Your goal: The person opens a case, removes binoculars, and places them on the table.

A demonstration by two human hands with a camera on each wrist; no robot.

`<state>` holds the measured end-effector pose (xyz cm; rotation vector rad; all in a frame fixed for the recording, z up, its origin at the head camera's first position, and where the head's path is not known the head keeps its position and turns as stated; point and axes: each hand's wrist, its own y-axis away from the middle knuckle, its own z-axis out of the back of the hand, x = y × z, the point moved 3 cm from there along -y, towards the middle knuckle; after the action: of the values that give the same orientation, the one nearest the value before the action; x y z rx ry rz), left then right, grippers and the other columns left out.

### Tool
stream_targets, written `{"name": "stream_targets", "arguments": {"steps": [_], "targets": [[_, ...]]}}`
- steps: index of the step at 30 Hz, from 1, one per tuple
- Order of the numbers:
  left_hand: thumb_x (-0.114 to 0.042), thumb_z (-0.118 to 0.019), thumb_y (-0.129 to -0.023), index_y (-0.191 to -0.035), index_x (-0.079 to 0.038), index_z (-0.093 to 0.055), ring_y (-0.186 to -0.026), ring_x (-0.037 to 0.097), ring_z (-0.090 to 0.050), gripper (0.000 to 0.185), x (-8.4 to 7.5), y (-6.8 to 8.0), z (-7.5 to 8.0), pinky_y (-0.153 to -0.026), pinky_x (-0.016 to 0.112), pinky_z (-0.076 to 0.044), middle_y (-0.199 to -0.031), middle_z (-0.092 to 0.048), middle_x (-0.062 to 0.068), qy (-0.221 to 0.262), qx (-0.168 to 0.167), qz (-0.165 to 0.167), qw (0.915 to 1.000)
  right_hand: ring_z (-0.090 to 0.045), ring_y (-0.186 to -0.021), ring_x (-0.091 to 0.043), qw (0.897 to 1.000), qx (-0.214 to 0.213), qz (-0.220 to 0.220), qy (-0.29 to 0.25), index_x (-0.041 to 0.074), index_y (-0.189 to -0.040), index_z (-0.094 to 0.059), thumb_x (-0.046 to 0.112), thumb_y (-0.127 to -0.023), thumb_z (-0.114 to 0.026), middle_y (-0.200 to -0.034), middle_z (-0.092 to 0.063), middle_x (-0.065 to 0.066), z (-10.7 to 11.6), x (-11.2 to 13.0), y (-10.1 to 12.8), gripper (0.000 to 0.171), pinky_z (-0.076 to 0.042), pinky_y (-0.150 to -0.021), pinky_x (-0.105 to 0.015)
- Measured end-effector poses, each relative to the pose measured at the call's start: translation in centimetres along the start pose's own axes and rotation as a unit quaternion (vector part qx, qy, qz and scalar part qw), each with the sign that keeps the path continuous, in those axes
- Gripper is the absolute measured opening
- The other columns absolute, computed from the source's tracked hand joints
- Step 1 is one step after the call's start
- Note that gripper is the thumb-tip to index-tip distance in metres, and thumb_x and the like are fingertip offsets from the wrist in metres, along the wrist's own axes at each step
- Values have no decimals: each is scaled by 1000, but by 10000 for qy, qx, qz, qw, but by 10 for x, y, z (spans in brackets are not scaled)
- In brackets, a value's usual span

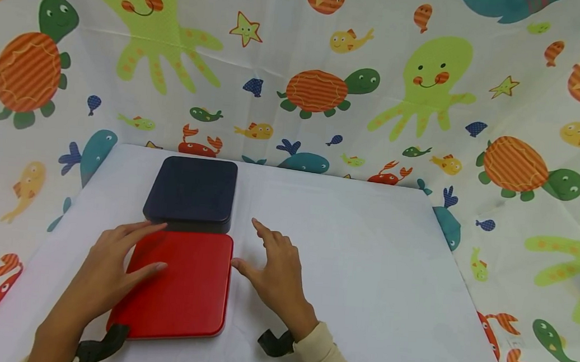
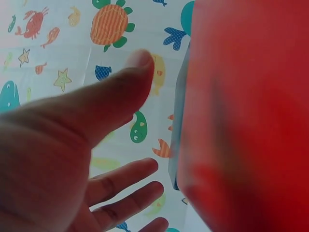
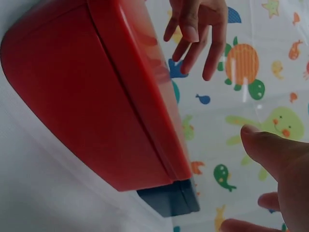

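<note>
A red lidded box (image 1: 181, 285) lies on the white table, its near corner toward me at the left. Right behind it sits a dark navy box (image 1: 193, 191) with rounded corners. Over the red box's left side hovers my left hand (image 1: 107, 266), thumb and fingers spread apart, holding nothing. Just right of the red box is my right hand (image 1: 278, 270), its thumb near the box's edge and its fingers extended. In the right wrist view the red box (image 3: 87, 96) shows its side and lid seam, and a gap separates it from my right thumb.
The white tabletop (image 1: 364, 276) stretches to the right of the boxes. A curtain (image 1: 255, 100) printed with sea animals hangs behind and along both sides. Dark wrist straps (image 1: 101, 347) show at both wrists.
</note>
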<state>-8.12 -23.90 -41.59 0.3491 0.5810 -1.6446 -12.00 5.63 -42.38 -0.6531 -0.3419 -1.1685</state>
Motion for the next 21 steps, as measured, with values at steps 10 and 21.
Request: {"name": "stream_targets", "arguments": {"steps": [10,21], "targets": [[-46,-93,-78,-159,-18,-49,-132,53,-45,97,17,9,-6,-91,77,-54,-154,-50,29,43,496,498,9975,-70,-106,-20,9986,427,-180,-267,31,-159,-50,52,-85,-87,-131,-72,-2,-15,-2,10,85,-52,-92,-39],[-45,-94,-78,-161,-19,-46,-126,50,-50,99,30,19,-7,-83,65,-63,-154,-49,29,194,702,766,9944,-70,-107,-18,9921,922,-554,-649,34,-157,-52,46,-86,-88,-135,-72,1,-29,-1,23,80,-52,-98,-39]]}}
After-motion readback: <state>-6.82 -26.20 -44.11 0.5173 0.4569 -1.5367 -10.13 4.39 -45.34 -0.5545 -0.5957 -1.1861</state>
